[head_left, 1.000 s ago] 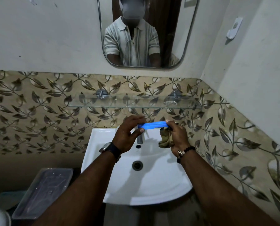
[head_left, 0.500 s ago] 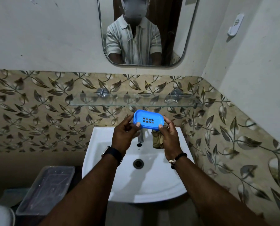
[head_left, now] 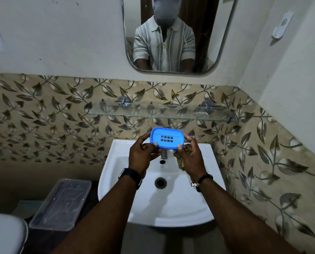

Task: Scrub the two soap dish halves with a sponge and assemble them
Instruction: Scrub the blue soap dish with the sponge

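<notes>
Soap dish (head_left: pixel 166 138) is pinched above the sink (head_left: pixel 186 204) at 12 o'clock, its 9 o'clock end by the left hand (head_left: pixel 142 156), its 3 o'clock end by the right hand (head_left: pixel 190 156), the sponge (head_left: pixel 179 163) tucked inside. Halves appear joined; scrubbing seems done.

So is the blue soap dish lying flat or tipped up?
Tipped up. The soap dish shows its inside and drain holes to the camera, left hand and right hand pinching its ends above the sink.

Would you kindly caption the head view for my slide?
Blue soap dish held by left hand and right hand over sink.
</notes>
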The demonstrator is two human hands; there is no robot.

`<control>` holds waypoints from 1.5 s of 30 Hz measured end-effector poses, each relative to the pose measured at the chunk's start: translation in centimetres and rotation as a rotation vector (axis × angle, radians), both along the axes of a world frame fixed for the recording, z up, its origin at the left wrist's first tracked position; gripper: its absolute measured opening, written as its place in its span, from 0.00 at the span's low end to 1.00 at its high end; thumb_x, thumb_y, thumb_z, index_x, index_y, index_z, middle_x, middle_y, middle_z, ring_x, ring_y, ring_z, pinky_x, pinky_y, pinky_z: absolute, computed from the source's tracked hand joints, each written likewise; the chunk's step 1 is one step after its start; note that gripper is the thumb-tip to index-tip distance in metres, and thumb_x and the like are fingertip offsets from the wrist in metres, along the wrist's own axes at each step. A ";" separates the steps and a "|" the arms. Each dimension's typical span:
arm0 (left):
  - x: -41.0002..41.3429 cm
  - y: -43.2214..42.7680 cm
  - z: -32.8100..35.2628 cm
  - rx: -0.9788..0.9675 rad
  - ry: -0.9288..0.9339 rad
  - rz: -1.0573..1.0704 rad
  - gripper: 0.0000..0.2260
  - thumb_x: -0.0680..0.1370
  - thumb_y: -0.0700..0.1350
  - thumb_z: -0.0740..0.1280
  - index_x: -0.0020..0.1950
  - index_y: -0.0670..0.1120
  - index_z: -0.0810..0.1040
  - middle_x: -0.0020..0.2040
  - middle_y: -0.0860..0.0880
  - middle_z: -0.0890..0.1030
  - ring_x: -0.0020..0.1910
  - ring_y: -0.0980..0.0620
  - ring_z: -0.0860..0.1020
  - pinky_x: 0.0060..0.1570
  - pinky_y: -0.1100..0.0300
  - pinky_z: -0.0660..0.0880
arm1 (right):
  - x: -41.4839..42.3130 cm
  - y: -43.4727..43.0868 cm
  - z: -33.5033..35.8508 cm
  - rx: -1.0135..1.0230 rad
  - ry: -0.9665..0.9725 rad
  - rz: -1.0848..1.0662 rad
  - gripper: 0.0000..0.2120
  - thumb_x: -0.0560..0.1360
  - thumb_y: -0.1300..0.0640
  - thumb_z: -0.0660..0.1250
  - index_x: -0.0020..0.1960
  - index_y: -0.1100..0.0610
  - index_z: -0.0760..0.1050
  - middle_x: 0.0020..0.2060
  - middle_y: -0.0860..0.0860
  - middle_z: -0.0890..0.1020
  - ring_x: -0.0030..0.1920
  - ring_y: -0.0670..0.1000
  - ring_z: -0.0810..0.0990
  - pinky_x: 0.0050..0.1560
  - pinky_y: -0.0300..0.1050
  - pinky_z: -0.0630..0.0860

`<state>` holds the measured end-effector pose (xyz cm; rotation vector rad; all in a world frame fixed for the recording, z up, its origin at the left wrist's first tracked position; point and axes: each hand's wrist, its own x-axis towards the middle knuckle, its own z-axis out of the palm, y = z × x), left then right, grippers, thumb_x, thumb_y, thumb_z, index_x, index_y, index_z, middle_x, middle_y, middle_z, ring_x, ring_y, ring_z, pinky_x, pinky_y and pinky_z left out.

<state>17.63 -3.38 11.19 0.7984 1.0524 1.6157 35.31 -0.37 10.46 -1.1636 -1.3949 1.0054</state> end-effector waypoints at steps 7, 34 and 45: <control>-2.4 -1.4 -1.1 -0.017 -0.006 0.123 0.19 0.77 0.33 0.69 0.67 0.45 0.76 0.42 0.38 0.84 0.42 0.40 0.84 0.48 0.47 0.83 | -2.2 0.6 -0.8 0.070 -0.221 -0.060 0.13 0.73 0.50 0.73 0.56 0.47 0.76 0.39 0.43 0.82 0.38 0.38 0.79 0.39 0.36 0.77; -15.7 5.6 -10.0 -0.396 0.621 0.452 0.11 0.76 0.36 0.72 0.58 0.38 0.82 0.53 0.41 0.85 0.51 0.43 0.82 0.56 0.50 0.78 | -18.8 7.0 -8.1 -0.426 -0.254 0.209 0.05 0.75 0.58 0.67 0.46 0.60 0.76 0.32 0.54 0.76 0.23 0.50 0.71 0.20 0.35 0.68; -17.7 9.3 -14.0 -0.575 1.193 0.389 0.15 0.77 0.52 0.71 0.59 0.45 0.83 0.54 0.41 0.81 0.57 0.37 0.74 0.57 0.49 0.73 | -20.7 11.0 -11.4 -0.413 -0.430 0.130 0.09 0.76 0.53 0.68 0.54 0.56 0.77 0.44 0.54 0.83 0.31 0.44 0.76 0.20 0.26 0.65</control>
